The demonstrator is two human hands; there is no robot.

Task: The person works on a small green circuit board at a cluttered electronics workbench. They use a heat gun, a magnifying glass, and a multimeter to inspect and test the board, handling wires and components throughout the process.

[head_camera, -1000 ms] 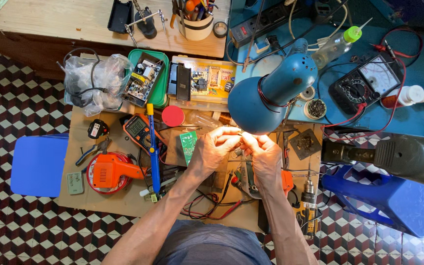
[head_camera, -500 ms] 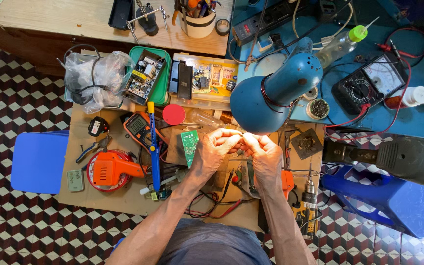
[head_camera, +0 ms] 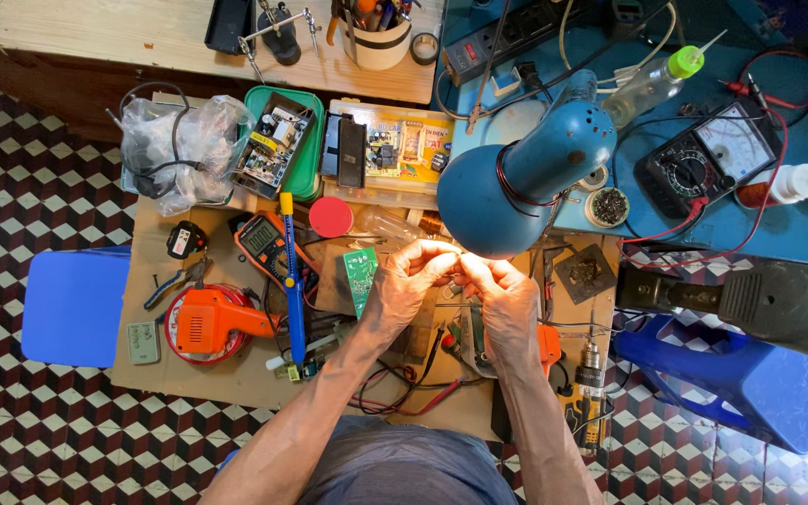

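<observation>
left hand (head_camera: 402,285) fingertips pinched together, meeting right hand (head_camera: 502,297) | held item too small to tell | under blue lamp (head_camera: 516,187) | green board (head_camera: 360,277) just beside left hand

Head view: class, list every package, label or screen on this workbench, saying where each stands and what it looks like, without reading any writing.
Orange digital multimeter: left of the hands, grey rectangular screen.
Analog multimeter: blue table, upper right, black case, pale dial face.
Yellow printed package: above the hands, flat, rectangular, clear front.
Clear plastic bag: upper left, crumpled, wires inside.
Small pale green device: far left edge, rectangular.
</observation>
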